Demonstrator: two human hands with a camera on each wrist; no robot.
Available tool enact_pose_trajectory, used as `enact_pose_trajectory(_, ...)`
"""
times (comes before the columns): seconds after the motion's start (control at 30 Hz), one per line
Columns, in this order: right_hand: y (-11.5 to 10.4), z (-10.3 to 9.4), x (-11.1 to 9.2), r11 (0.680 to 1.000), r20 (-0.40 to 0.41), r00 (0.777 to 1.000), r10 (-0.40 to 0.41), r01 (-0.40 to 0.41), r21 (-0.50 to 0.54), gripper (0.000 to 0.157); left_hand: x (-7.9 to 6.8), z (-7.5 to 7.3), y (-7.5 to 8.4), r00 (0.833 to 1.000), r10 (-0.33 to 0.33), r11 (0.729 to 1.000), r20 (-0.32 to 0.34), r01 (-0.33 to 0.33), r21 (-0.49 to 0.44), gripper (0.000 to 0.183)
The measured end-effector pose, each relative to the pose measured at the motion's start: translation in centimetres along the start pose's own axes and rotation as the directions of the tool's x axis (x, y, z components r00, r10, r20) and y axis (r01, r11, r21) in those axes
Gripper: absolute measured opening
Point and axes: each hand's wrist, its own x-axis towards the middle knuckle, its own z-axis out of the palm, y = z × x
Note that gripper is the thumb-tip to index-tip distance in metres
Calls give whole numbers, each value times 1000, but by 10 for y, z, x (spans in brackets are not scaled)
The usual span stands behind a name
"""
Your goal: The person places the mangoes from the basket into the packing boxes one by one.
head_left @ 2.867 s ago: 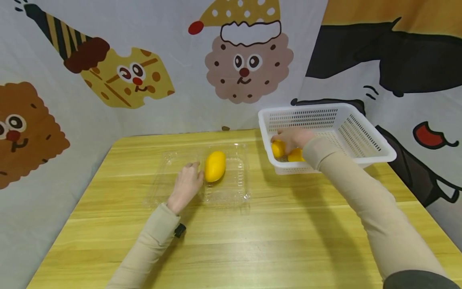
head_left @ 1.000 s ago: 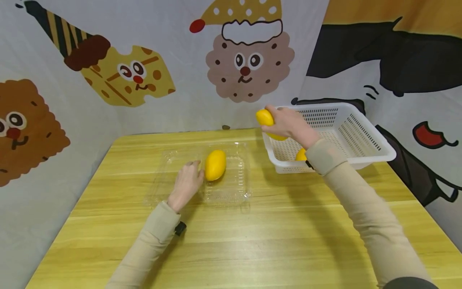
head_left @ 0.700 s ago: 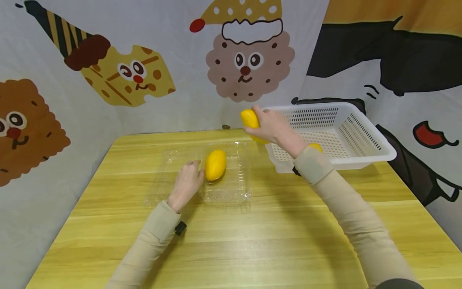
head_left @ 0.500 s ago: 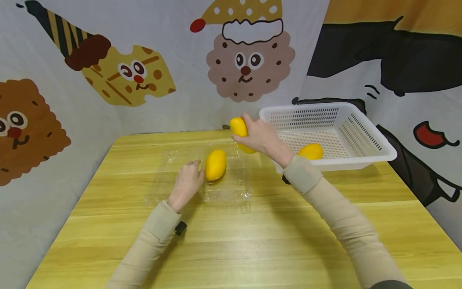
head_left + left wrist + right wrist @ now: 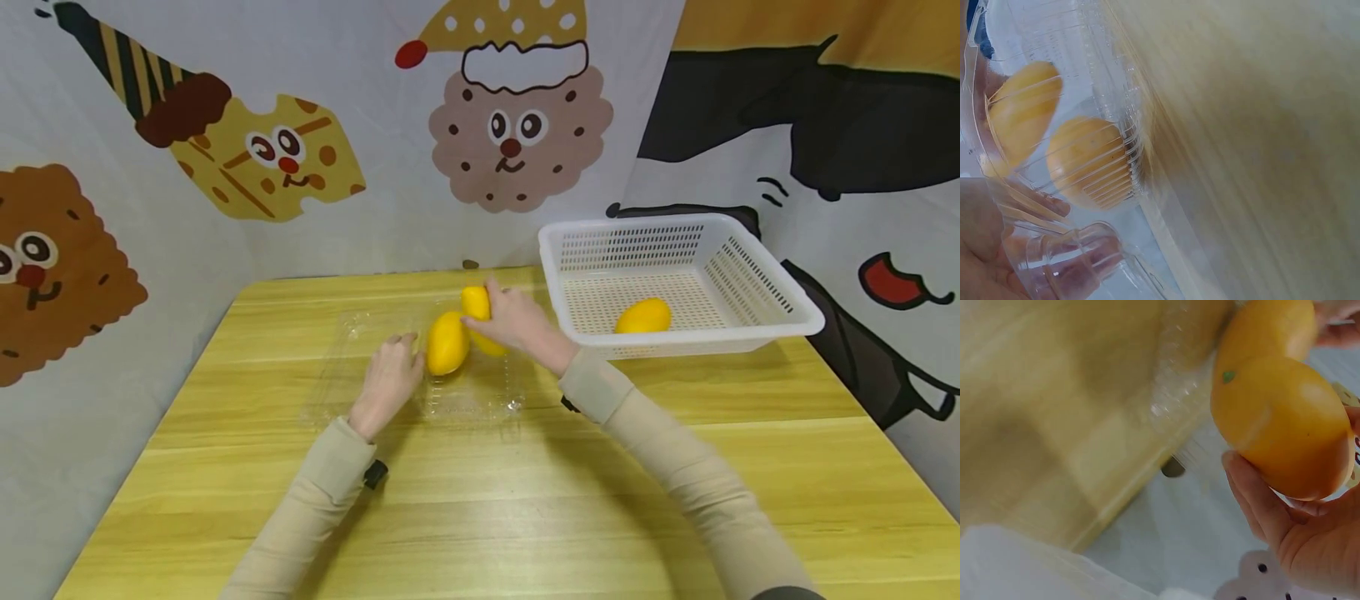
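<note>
In the head view my right hand (image 5: 517, 321) grips a yellow mango (image 5: 477, 302), tilted, over the right half of an open clear plastic clamshell container (image 5: 472, 398). Just left of it another mango (image 5: 447, 343) lies in that half. My left hand (image 5: 390, 373) holds the container at its middle fold; through the plastic its fingers (image 5: 1072, 265) show in the left wrist view. The right wrist view has the held mango (image 5: 1285, 428), with a green stem spot, overlapping the lying mango (image 5: 1266, 328). Whether the two touch I cannot tell.
A white slotted basket (image 5: 720, 340) stands at the back right of the wooden table (image 5: 465, 517), with one mango (image 5: 643, 317) inside. Behind the table hangs a cloth printed with cartoon figures (image 5: 517, 142).
My right hand has taken a mango out of the basket and carried it left and down to the container beside the lying mango. My left hand has stayed in place.
</note>
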Motion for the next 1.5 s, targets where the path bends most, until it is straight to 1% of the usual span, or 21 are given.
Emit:
enact_pose_trajectory(0.07,1,6,0,1000,19,1000,14,-14,0,94,0,0,0,1000,6,1000,-5,-6,5,38)
enact_pose_trajectory(0.2,1,16,0,999,20,1000,22,-21,-31,94,-1,0,-1,1000,9,1000,-14,-9,12,37)
enact_pose_trajectory(0.5,-1,24,2,993,-29,999,23,-26,-111,81,-1,-1,0,1000,-7,1000,11,8,-5,39)
enact_pose_trajectory(0.67,-1,25,2,986,-46,998,31,-38,-164,73,0,1,0,1000,-11,1000,9,11,-1,40)
enact_pose_trajectory(0.87,1,20,0,986,-60,998,14,-23,-163,52,0,1,0,1000,-10,1000,7,10,-1,39)
enact_pose_trajectory(0.93,2,17,-2,985,-64,998,-1,-10,-174,51,0,1,0,1000,-14,1000,12,14,-4,39)
enact_pose_trajectory(1.07,5,9,-5,978,-68,997,-27,12,-210,56,0,0,0,1000,-17,1000,16,17,1,39)
enact_pose_trajectory(1.17,7,-1,-7,980,-77,996,-42,26,-199,56,-1,-1,0,1000,-19,1000,20,19,0,39)
enact_pose_trajectory(1.23,8,-9,-9,981,-103,993,-62,41,-190,54,-1,-2,1,999,-24,1000,24,24,-5,40)
enact_pose_trajectory(1.3,9,-19,-10,982,-129,987,-93,70,-177,49,-1,-2,1,999,-27,1000,26,27,-7,40)
enact_pose_trajectory(1.4,15,-36,-10,977,-150,980,-130,101,-187,44,-1,-2,1,999,-28,1000,25,28,-2,40)
enact_pose_trajectory(1.43,18,-42,-10,977,-145,981,-132,104,-187,44,-1,-1,1,999,-29,1000,26,29,-1,40)
enact_pose_trajectory(1.5,25,-53,-8,977,-107,987,-122,101,-186,44,-1,-1,1,999,-31,1000,28,31,1,40)
